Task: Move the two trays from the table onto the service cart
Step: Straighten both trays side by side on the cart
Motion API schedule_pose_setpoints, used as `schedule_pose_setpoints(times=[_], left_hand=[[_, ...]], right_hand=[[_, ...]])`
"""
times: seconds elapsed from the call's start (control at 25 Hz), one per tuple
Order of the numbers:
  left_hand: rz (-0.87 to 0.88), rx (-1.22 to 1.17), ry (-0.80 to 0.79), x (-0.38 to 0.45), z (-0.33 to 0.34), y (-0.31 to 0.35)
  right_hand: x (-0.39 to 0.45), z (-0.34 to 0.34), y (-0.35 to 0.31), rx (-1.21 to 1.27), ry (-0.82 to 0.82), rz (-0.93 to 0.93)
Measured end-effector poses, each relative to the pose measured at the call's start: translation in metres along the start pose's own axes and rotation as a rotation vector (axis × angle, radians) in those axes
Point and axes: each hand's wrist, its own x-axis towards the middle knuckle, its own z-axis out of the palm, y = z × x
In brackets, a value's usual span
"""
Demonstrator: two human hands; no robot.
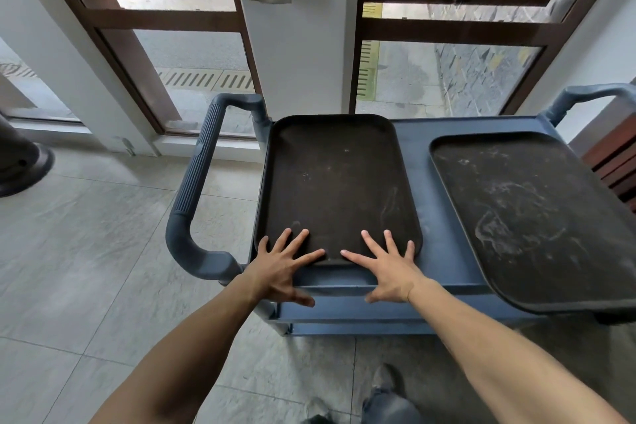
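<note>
Two dark brown trays lie flat on the top shelf of a blue-grey service cart (433,203). The left tray (339,182) sits lengthwise by the cart's left handle. The right tray (537,217) lies at an angle, its near corner hanging over the cart's front edge. My left hand (280,267) and my right hand (389,268) rest with fingers spread on the near rim of the left tray, palms over the cart's front edge. Neither hand grips anything.
The cart stands against a white pillar (299,55) between two brown-framed glass doors. Its ribbed left handle (198,182) sticks out over the tiled floor. A second handle (585,96) is at the far right. A dark round base (20,162) stands at the left.
</note>
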Motion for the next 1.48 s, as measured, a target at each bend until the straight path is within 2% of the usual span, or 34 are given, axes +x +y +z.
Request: schedule_pose_setpoints(times=[0.28,0.52,0.68,0.84,1.0,1.12,1.28,1.48], left_hand=[[-0.016,0.025,0.027,-0.006,0.005,0.005],[-0.05,0.012,0.083,-0.021,0.019,0.02],[-0.084,-0.01,0.118,-0.026,0.027,0.029],[-0.127,-0.008,0.143,-0.029,0.031,0.036],[-0.152,-0.039,0.13,-0.03,0.027,0.037],[-0.2,-0.094,0.126,-0.03,0.024,0.045],[-0.29,-0.202,0.129,-0.022,0.01,0.062],[-0.238,-0.179,0.179,-0.001,-0.013,0.103]], right_hand=[[-0.004,0.007,-0.004,0.016,0.034,0.02],[-0.021,0.024,-0.016,-0.003,0.164,0.06],[-0.028,0.028,-0.023,-0.018,0.187,0.079],[-0.031,0.027,-0.024,-0.031,0.172,0.082],[-0.031,0.02,-0.023,0.024,0.051,0.067],[-0.032,0.013,-0.017,0.096,0.022,0.054],[-0.042,0.006,0.005,0.054,0.146,0.024],[-0.071,-0.006,0.066,0.045,0.274,0.048]])
